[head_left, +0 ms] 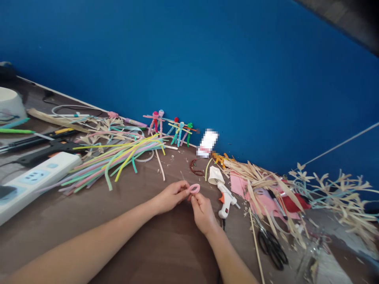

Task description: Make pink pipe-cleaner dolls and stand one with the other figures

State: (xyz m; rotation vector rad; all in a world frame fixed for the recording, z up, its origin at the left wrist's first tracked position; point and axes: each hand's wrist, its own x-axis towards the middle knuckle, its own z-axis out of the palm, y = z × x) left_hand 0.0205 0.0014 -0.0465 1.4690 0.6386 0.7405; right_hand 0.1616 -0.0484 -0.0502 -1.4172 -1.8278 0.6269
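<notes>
My left hand (171, 197) and my right hand (203, 213) meet above the brown table (59, 225), both pinching a small pink loop (194, 188) of soft strip. The loop is flat and oval, and my fingertips hide its lower edge. A thin pale sliver sticks up from the fingers of my left hand. Just right of my right hand lies a white and orange hot glue gun (226, 197), with its cord running toward me. A white paper cup (216, 175) lies on its side beyond it.
A bundle of coloured strips (118, 161) and small pipe-cleaner figures (170, 128) stand along the blue wall (189, 59). A white power strip (35, 181) lies at left. Black-handled scissors (271, 246), pink paper (239, 185) and piles of straw-coloured strips (254, 177) lie at right.
</notes>
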